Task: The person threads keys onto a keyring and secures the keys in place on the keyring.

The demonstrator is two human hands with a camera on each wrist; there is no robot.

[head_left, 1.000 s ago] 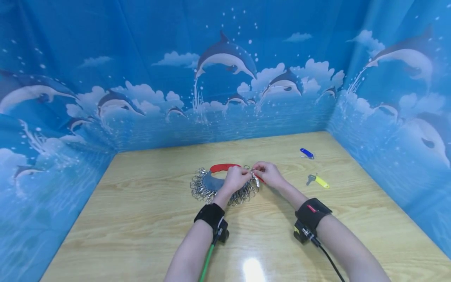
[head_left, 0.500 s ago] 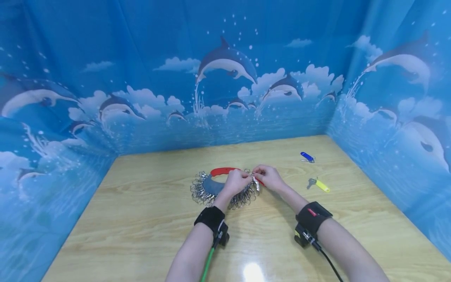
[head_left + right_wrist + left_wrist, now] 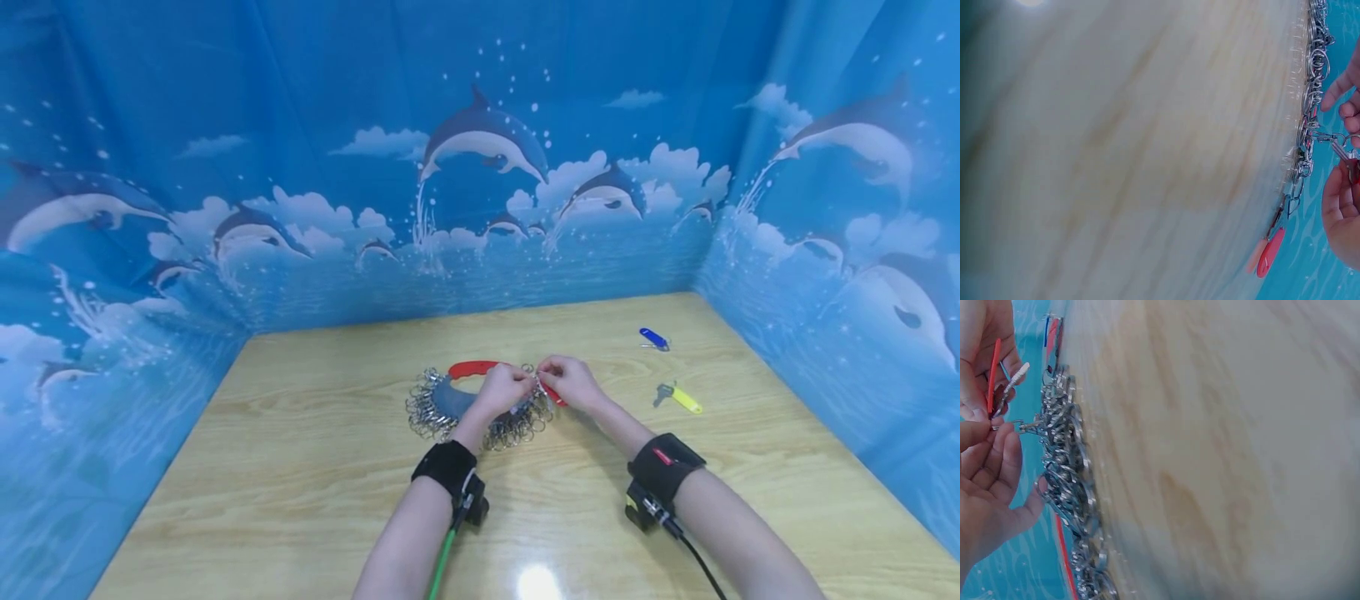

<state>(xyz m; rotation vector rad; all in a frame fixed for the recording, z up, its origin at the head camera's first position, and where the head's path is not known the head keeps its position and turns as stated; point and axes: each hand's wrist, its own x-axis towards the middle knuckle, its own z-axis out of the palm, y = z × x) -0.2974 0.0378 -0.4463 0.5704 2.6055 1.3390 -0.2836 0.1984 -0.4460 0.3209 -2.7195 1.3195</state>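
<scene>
A grey crescent plate (image 3: pixel 450 400) with a red handle (image 3: pixel 471 367) lies on the table, its curved edge crowded with metal clips and split rings (image 3: pixel 1063 450). My left hand (image 3: pixel 504 390) is over its right part, thumb and finger pinching a small ring joined to one clip (image 3: pixel 1030 427). Facing it, my right hand (image 3: pixel 573 383) holds a key (image 3: pixel 1013 384) with a red key tag (image 3: pixel 993 375) at that same ring. Whether the key's loop is through the ring, I cannot tell. Another red tag (image 3: pixel 1270 253) lies beside the plate's right end.
To the right on the wooden table (image 3: pixel 315 500) lie a key with a yellow tag (image 3: pixel 686 400) and, farther back, a key with a blue tag (image 3: pixel 654 339). A dolphin-printed curtain (image 3: pixel 315 275) encloses the table's back and sides.
Both hands stay almost in place, fingertips together. The silver key under them shows less now, and more red shows by the right hand. The head view has tilted up slightly.
</scene>
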